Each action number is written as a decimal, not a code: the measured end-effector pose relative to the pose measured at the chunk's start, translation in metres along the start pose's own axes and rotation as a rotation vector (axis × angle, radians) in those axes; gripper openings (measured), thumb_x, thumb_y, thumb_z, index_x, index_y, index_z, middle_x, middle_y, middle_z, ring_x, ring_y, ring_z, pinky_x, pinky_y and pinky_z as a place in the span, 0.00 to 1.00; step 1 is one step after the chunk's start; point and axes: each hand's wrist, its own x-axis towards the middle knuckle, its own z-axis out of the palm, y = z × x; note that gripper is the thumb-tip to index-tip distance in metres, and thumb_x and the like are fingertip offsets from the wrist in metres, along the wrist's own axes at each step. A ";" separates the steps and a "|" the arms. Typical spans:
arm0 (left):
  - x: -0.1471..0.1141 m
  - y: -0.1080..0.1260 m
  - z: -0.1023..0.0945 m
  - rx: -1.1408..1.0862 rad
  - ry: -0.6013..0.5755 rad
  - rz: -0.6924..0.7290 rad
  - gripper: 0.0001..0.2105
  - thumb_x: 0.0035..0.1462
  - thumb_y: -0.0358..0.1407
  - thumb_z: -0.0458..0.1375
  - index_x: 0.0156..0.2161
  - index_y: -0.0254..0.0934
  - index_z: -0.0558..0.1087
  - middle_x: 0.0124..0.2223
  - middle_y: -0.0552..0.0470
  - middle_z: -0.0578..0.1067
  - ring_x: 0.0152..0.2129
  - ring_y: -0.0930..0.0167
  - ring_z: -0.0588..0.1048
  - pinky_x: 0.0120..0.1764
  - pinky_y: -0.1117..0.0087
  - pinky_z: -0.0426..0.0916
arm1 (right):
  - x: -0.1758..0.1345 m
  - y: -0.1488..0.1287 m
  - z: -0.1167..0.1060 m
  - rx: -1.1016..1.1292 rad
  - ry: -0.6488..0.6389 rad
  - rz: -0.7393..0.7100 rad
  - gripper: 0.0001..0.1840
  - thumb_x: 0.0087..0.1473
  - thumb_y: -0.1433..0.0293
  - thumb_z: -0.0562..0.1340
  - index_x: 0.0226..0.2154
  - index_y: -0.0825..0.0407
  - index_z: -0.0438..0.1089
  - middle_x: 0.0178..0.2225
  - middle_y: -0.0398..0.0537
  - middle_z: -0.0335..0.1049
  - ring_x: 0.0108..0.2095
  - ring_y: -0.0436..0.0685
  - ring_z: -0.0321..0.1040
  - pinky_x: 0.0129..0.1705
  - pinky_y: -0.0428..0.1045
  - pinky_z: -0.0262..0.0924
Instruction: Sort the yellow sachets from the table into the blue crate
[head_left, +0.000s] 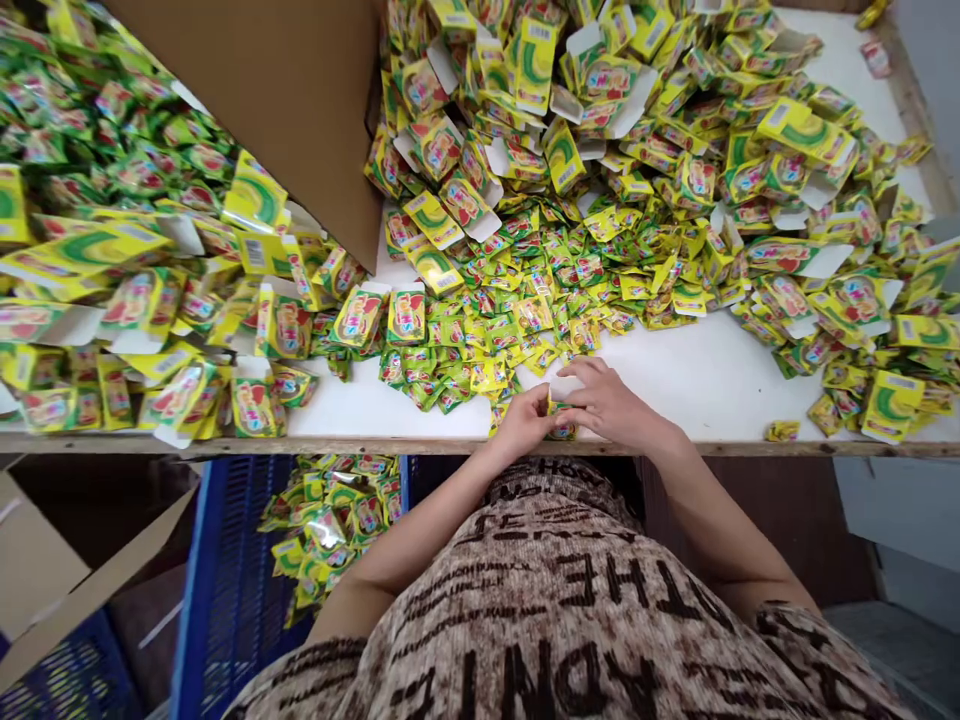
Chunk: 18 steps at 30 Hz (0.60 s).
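Note:
Close to the table's front edge, both hands meet around one small yellow box (562, 432) with a white flap (564, 386) standing up. My left hand (523, 422) pinches the box from its left side, fingers closed. From the right, my right hand (609, 402) has its fingers curled over the flap and the box's upper part. Much of the box is hidden behind the fingers. Just beyond the hands lies a heap of small green and yellow sachets (487, 335). Two small boxes, one of them a yellow box (406, 316), lie left of that heap.
A tall brown cardboard panel (300, 110) stands at the back left. Piles of yellow boxes (690, 180) spread at the back and right, with more boxes (142, 300) at left. Below the wooden table edge (712, 449), a blue crate (232, 570) stands beside packed bags (337, 520).

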 end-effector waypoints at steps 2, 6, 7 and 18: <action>-0.003 0.001 0.001 -0.019 0.000 0.018 0.18 0.41 0.46 0.71 0.34 0.37 0.76 0.34 0.53 0.77 0.38 0.65 0.74 0.43 0.67 0.69 | -0.009 0.001 0.002 0.187 0.196 0.097 0.10 0.60 0.62 0.63 0.41 0.44 0.79 0.52 0.50 0.71 0.54 0.63 0.65 0.56 0.62 0.61; -0.010 0.004 0.000 -0.234 -0.073 0.024 0.20 0.54 0.53 0.61 0.41 0.38 0.79 0.42 0.50 0.79 0.42 0.66 0.75 0.52 0.65 0.67 | -0.032 0.015 0.020 0.602 0.402 0.511 0.14 0.53 0.59 0.67 0.42 0.46 0.78 0.31 0.47 0.74 0.26 0.54 0.66 0.27 0.50 0.63; -0.011 0.005 -0.001 -0.288 -0.094 -0.006 0.21 0.54 0.54 0.61 0.41 0.37 0.79 0.42 0.49 0.80 0.42 0.67 0.75 0.52 0.65 0.67 | -0.036 0.019 0.027 0.705 0.379 0.550 0.13 0.52 0.58 0.68 0.38 0.48 0.78 0.25 0.45 0.71 0.23 0.53 0.63 0.24 0.49 0.60; -0.011 0.019 0.006 -0.532 -0.072 -0.090 0.21 0.35 0.36 0.75 0.39 0.33 0.80 0.37 0.48 0.79 0.32 0.73 0.75 0.43 0.70 0.67 | -0.028 -0.001 0.029 0.691 0.329 0.482 0.10 0.47 0.62 0.69 0.33 0.50 0.78 0.29 0.45 0.72 0.22 0.49 0.59 0.22 0.47 0.60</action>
